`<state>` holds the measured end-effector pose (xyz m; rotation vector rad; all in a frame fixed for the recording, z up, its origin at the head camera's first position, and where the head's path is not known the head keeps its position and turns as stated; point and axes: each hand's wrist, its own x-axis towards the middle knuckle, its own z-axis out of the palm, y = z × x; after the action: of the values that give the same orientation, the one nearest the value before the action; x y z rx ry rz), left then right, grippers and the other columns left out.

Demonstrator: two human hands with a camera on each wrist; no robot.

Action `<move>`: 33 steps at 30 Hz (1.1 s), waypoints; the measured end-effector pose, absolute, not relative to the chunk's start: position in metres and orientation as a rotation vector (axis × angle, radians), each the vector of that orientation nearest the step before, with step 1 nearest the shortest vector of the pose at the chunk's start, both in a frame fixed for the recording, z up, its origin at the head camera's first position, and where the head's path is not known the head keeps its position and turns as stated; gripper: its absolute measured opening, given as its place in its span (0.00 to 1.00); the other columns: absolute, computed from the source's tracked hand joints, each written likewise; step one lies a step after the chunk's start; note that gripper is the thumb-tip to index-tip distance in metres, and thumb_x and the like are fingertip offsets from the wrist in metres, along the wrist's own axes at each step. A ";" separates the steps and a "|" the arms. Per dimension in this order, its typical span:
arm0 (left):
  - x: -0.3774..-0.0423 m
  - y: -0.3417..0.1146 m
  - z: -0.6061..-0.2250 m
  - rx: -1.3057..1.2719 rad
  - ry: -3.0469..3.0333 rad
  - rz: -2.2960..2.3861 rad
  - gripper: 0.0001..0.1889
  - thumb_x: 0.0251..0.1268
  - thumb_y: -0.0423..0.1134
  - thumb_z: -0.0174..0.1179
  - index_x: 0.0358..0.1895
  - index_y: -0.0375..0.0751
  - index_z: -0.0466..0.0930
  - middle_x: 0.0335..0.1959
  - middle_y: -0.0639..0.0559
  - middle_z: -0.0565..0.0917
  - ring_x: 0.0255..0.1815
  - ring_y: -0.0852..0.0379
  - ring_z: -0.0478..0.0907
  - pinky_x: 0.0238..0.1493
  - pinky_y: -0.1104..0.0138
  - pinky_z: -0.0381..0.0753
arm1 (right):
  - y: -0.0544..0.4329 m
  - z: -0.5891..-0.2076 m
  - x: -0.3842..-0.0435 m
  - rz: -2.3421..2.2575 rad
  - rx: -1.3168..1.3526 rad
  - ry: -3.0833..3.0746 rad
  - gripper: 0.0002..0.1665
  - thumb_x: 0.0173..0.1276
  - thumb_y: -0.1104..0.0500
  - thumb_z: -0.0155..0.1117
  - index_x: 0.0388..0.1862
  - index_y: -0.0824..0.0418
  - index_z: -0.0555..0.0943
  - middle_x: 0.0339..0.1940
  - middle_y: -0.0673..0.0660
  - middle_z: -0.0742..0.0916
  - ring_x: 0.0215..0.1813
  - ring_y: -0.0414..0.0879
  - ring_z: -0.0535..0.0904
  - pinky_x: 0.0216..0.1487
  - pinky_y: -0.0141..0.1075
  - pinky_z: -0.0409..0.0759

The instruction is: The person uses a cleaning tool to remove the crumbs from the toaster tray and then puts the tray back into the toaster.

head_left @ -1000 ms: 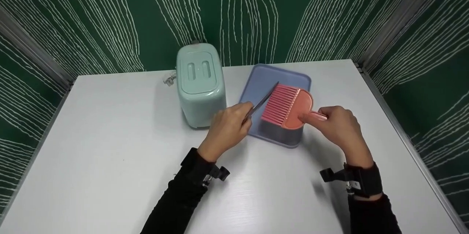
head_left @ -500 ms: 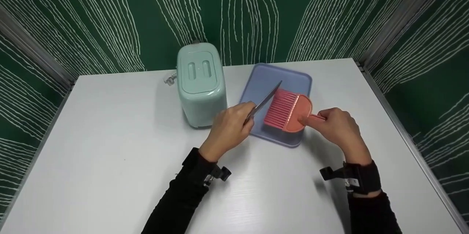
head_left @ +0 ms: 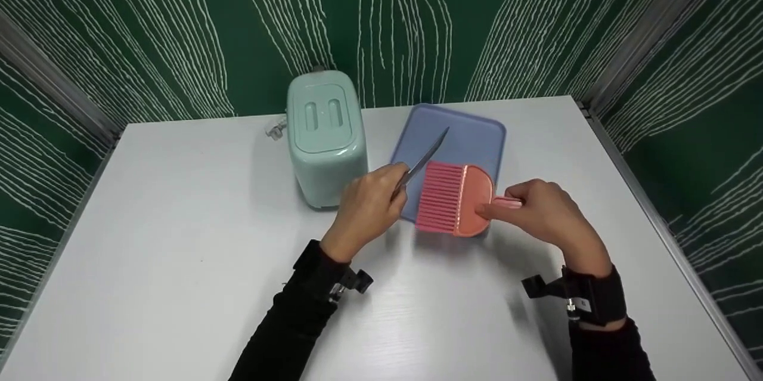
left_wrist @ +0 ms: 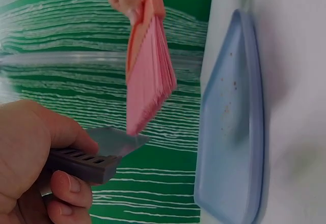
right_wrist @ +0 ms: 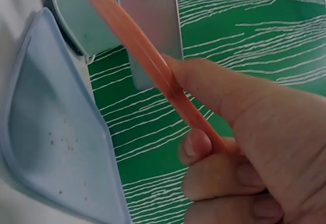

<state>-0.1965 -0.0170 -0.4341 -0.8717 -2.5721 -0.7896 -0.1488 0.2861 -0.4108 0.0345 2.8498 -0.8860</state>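
My left hand grips a kitchen knife by its dark slotted handle, the broad blade pointing away over the tray. In my right hand is the handle of an orange brush with pink bristles, pinched between thumb and fingers. The brush hangs above the near part of the blue tray, bristles towards the knife. In the left wrist view, the bristle tips appear close to or against the blade; contact is unclear. Small brown crumbs lie scattered on the tray.
A mint-green box-shaped appliance with a lidded top stands left of the tray, close to my left hand. Beside it lies a small clear piece. Green walls with white lines surround the white table.
The brush has moved down along the blade, towards me and slightly left, from the tray's middle to its near edge. The knife has shifted only a little.
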 end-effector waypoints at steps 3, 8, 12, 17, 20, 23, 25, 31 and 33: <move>-0.196 -0.017 -0.433 -0.874 -2.568 -0.806 0.04 0.72 0.30 0.60 0.42 0.43 0.81 0.28 0.52 0.80 0.25 0.58 0.72 0.24 0.64 0.71 | 0.279 -0.406 -0.144 -0.899 -0.020 2.847 0.34 0.62 0.29 0.77 0.17 0.50 0.72 0.17 0.43 0.67 0.27 0.41 0.64 0.28 0.34 0.60; -0.195 -0.017 -0.433 -0.880 -2.563 -0.844 0.05 0.73 0.30 0.59 0.45 0.42 0.82 0.30 0.51 0.82 0.25 0.58 0.72 0.25 0.63 0.71 | 0.275 -0.407 -0.144 -0.876 -0.036 2.907 0.33 0.61 0.31 0.78 0.17 0.50 0.74 0.17 0.43 0.68 0.26 0.42 0.65 0.27 0.34 0.59; -0.194 -0.016 -0.431 -0.896 -2.563 -0.859 0.05 0.72 0.30 0.59 0.44 0.42 0.82 0.29 0.51 0.81 0.26 0.58 0.72 0.26 0.63 0.71 | 0.279 -0.413 -0.147 -0.857 0.021 2.941 0.38 0.62 0.27 0.76 0.16 0.49 0.66 0.17 0.43 0.64 0.25 0.41 0.62 0.27 0.35 0.56; -0.193 -0.015 -0.429 -0.917 -2.559 -0.842 0.03 0.71 0.29 0.59 0.40 0.42 0.79 0.27 0.52 0.77 0.26 0.58 0.70 0.26 0.65 0.68 | 0.286 -0.420 -0.151 -0.907 0.117 2.956 0.43 0.62 0.23 0.73 0.16 0.50 0.60 0.17 0.44 0.61 0.23 0.41 0.57 0.26 0.35 0.53; -0.193 -0.015 -0.429 -0.929 -2.556 -0.837 0.04 0.71 0.29 0.59 0.39 0.42 0.78 0.26 0.53 0.76 0.26 0.59 0.69 0.26 0.65 0.67 | 0.291 -0.424 -0.154 -0.913 0.158 2.975 0.44 0.63 0.22 0.71 0.16 0.50 0.60 0.16 0.44 0.61 0.23 0.42 0.57 0.25 0.35 0.54; -0.193 -0.015 -0.429 -0.941 -2.562 -0.843 0.03 0.71 0.29 0.59 0.39 0.41 0.79 0.27 0.53 0.77 0.26 0.59 0.70 0.26 0.65 0.67 | 0.295 -0.427 -0.156 -0.903 0.197 2.979 0.43 0.63 0.21 0.70 0.17 0.50 0.60 0.17 0.44 0.62 0.23 0.43 0.58 0.25 0.36 0.54; -0.193 -0.015 -0.429 -0.947 -2.567 -0.852 0.03 0.71 0.30 0.58 0.40 0.41 0.79 0.27 0.52 0.78 0.26 0.59 0.71 0.26 0.64 0.68 | 0.298 -0.428 -0.157 -0.891 0.227 2.976 0.43 0.64 0.21 0.69 0.17 0.51 0.60 0.17 0.45 0.63 0.23 0.43 0.59 0.25 0.36 0.55; -0.193 -0.015 -0.429 -0.948 -2.561 -0.870 0.04 0.71 0.30 0.58 0.41 0.43 0.80 0.28 0.52 0.79 0.26 0.59 0.71 0.25 0.65 0.67 | 0.306 -0.429 -0.157 -0.886 0.281 2.987 0.43 0.65 0.22 0.68 0.17 0.52 0.61 0.17 0.46 0.64 0.23 0.44 0.61 0.24 0.37 0.55; -0.193 -0.015 -0.430 -0.950 -2.552 -0.870 0.04 0.71 0.29 0.58 0.42 0.42 0.80 0.28 0.52 0.79 0.26 0.60 0.70 0.25 0.66 0.66 | 0.309 -0.428 -0.156 -0.896 0.287 2.995 0.43 0.65 0.22 0.69 0.17 0.52 0.61 0.17 0.46 0.64 0.23 0.44 0.60 0.24 0.37 0.55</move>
<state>-0.1927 -0.0145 -0.4299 -0.9503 -2.5521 -0.8699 -0.1563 0.3093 -0.4282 0.2867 2.9953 -0.8960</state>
